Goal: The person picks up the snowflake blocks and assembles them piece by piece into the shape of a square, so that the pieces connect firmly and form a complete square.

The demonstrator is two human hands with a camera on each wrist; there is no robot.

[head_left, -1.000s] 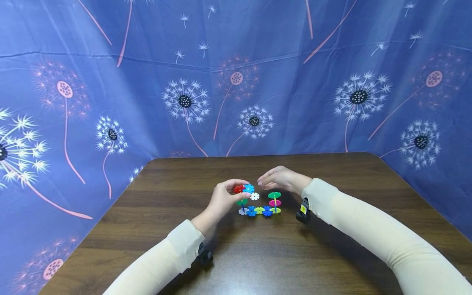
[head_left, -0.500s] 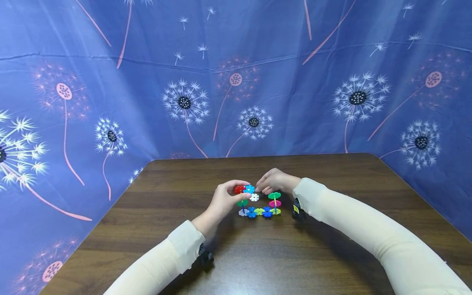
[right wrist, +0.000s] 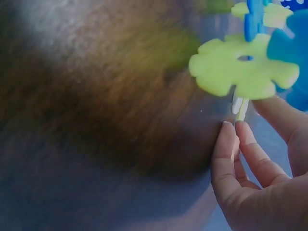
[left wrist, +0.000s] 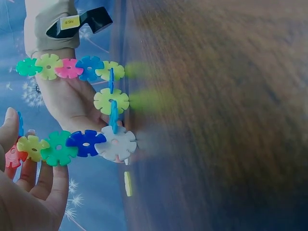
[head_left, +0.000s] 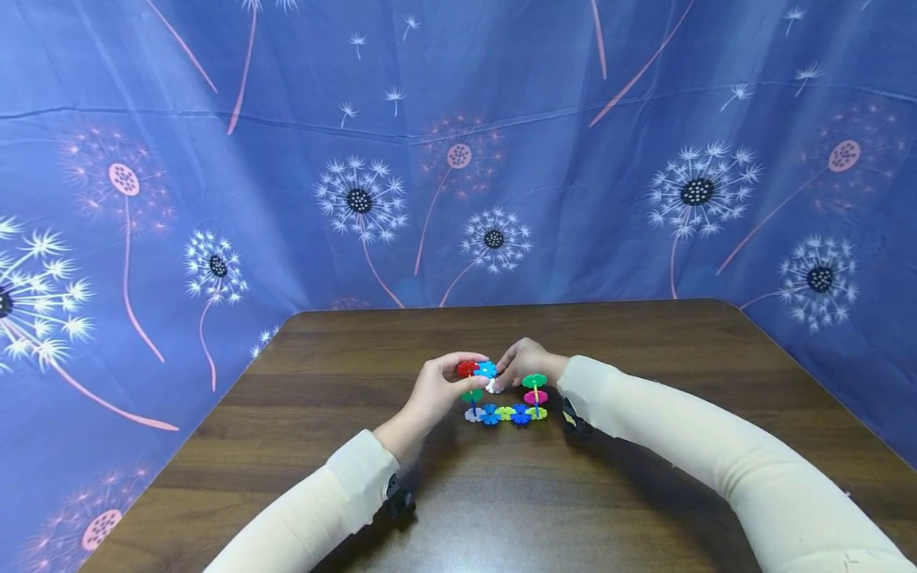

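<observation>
A frame of linked flower-shaped plastic discs (head_left: 505, 414) stands near the middle of the table. My left hand (head_left: 433, 390) grips its upper left end, with a red disc (head_left: 467, 368) and a light blue disc (head_left: 487, 369) between thumb and fingers. From the right, my right hand (head_left: 528, 362) reaches behind the frame and pinches a small white disc (head_left: 492, 387) just below the light blue one, its fingertips partly covering it. A green disc (head_left: 534, 381) tops the right column, with a pink disc (head_left: 535, 396) below. In the right wrist view a yellow disc (right wrist: 243, 67) hides part of the hand.
The brown wooden table (head_left: 301, 477) extends around the frame on every side. Behind it hangs a blue cloth (head_left: 566, 199) printed with dandelions. Each wrist carries a small black camera, such as the right wrist camera (head_left: 575, 419).
My right hand has moved left and slightly down, and its fingertips have come onto the white disc, which now shows less of its face. The left hand keeps its grip with almost no movement.
</observation>
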